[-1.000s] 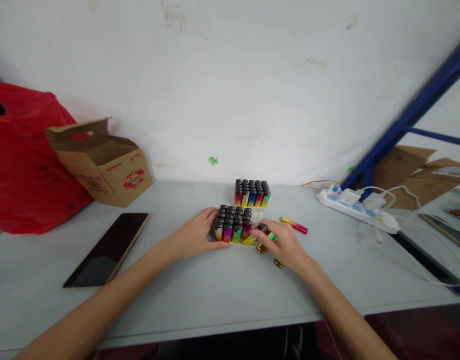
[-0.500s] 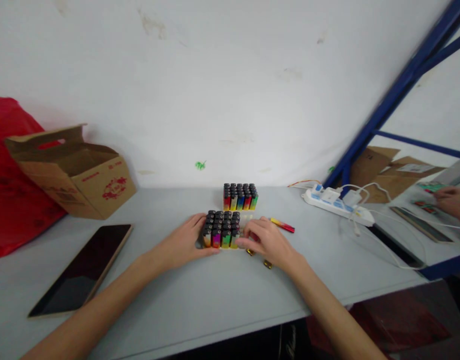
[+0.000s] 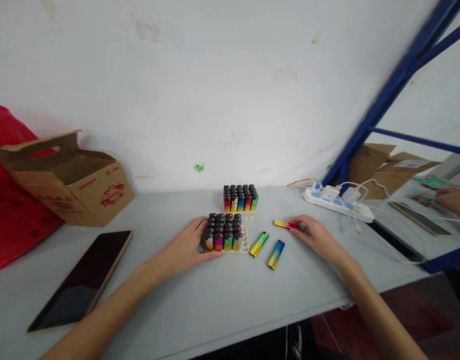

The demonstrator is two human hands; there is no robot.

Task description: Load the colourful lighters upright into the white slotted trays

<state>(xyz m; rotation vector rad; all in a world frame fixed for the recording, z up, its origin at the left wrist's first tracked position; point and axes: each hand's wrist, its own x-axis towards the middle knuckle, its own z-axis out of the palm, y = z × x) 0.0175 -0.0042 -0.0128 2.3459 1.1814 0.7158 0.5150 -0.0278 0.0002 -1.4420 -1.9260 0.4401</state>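
My left hand (image 3: 185, 247) is wrapped round the left side of a white tray (image 3: 245, 240), its thumb along the front edge. Rows of black-topped lighters (image 3: 223, 234) stand upright in this tray, and a column of bare slots shows at its right side. Farther right, my right hand (image 3: 317, 236) has its fingertips closed on the red end of a red-and-yellow lighter (image 3: 280, 223) lying on the table. Between tray and hand lie a green-and-yellow lighter (image 3: 259, 244) and a blue-and-yellow lighter (image 3: 275, 255).
Behind is a second block of lighters (image 3: 240, 199) near the wall. An open cardboard box (image 3: 98, 190), a red bag (image 3: 12, 200) and a tablet (image 3: 82, 280) are on the left. A power strip (image 3: 338, 205) with cables lies right, by a blue frame (image 3: 380, 100); another person's hand (image 3: 453, 200) shows beyond.
My right hand has moved right, from the tray's right side to the red-and-yellow lighter, uncovering the two lighters beneath it. My left hand stays at the tray.
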